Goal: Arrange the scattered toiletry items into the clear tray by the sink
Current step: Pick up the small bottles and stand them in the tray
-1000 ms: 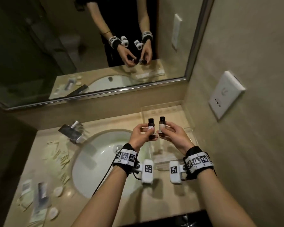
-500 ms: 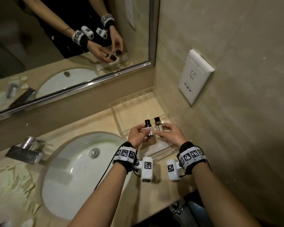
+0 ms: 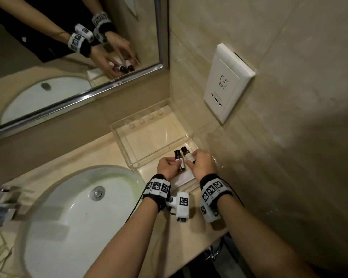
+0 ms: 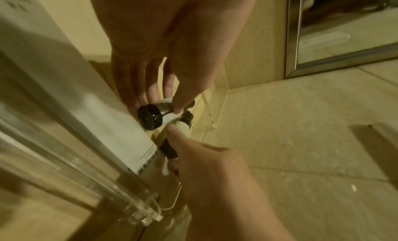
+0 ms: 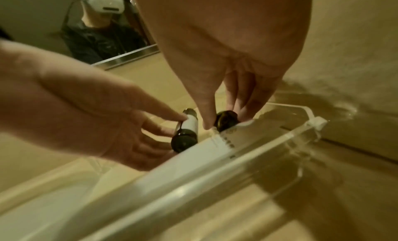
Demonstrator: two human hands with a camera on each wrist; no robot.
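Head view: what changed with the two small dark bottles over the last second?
Both hands carried the bottles forward and down into the clear plastic tray, toward its near end beside a white packet. The left hand still grips the white-labelled dark bottle; the right hand still pinches the tan-labelled dark bottle. Neither is released.

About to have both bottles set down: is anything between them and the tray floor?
Nothing visible. The left hand and right hand each hold a small dark bottle inside the clear tray. A white packet lies nearer the front wall, beside them, not underneath.
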